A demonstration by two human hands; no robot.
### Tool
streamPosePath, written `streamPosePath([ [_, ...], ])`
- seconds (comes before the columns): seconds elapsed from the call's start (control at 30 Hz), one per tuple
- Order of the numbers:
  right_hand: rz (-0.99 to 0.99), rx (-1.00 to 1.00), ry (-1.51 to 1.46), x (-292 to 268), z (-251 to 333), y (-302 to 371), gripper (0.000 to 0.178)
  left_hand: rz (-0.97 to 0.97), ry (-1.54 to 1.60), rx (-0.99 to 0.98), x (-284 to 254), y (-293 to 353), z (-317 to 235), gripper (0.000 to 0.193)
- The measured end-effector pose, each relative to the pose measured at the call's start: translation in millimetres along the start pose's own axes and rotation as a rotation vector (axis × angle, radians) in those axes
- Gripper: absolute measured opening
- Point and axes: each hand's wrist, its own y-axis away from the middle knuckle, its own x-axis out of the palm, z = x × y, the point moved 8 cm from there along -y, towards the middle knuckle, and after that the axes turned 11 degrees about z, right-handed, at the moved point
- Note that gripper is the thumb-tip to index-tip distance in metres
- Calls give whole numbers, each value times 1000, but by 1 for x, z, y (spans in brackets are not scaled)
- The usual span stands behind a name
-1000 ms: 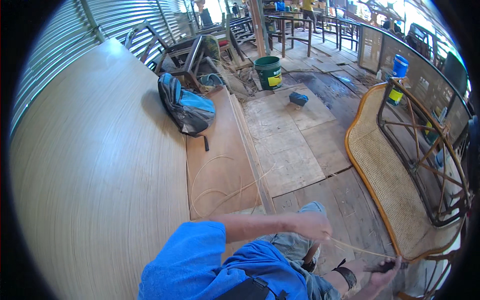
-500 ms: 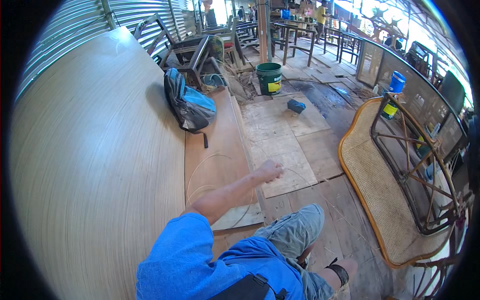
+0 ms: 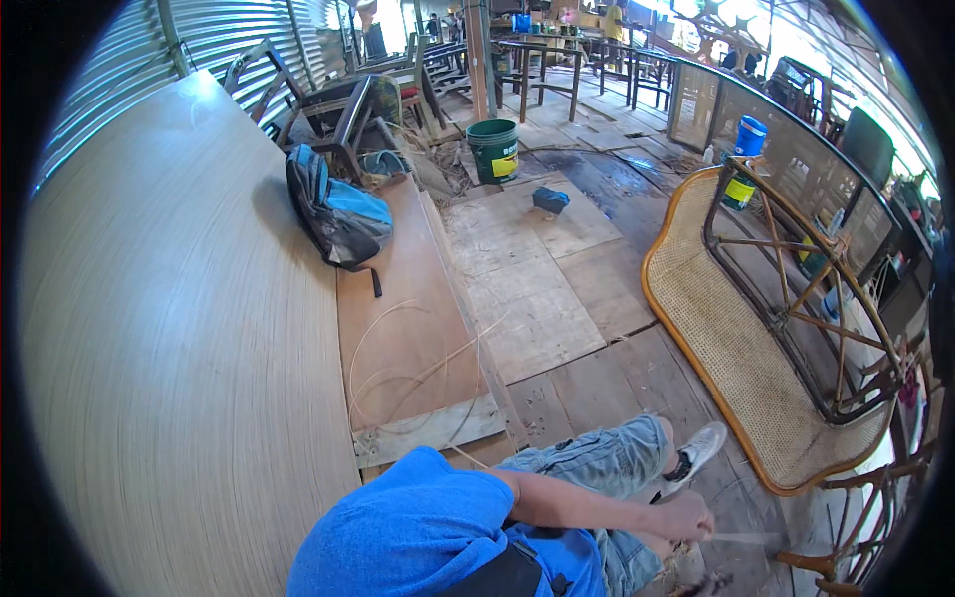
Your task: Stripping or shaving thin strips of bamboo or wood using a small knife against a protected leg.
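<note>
My left arm reaches across my lap to the right. My left hand (image 3: pixel 684 517) is closed beside my bent leg, and a pale thin strip (image 3: pixel 746 537) sticks out from it, blurred by motion. Loops of thin cane strand (image 3: pixel 398 370) lie on the brown board to my left, and one length runs toward my lap. My right hand does not show. Below my left hand is a blurred patch of skin and something dark, which I cannot make out.
A large wood-grain panel (image 3: pixel 179 328) leans at the left, a blue-and-grey backpack (image 3: pixel 333 214) against it. Ahead stand a green bucket (image 3: pixel 493 154) and a small blue object (image 3: pixel 550 200). At right, a woven-cane furniture piece (image 3: pixel 736 338) rests on its side. A white shoe (image 3: pixel 704 450) extends forward.
My left hand has swung from over the boards ahead to the lower right, beside my leg. My view has shifted slightly right. The cane loops on the board lie differently, and a shoe has come into view.
</note>
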Motion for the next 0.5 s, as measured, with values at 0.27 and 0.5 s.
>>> streamPosePath([
  [0.27, 81, -87, 129, -15, 77, -31, 28, 68, -398, 115, 12, -8, 38, 19],
  [0.5, 96, -158, 199, -33, 106, -52, 30, -105, -599, -169, -98, 69, 39, 20],
])
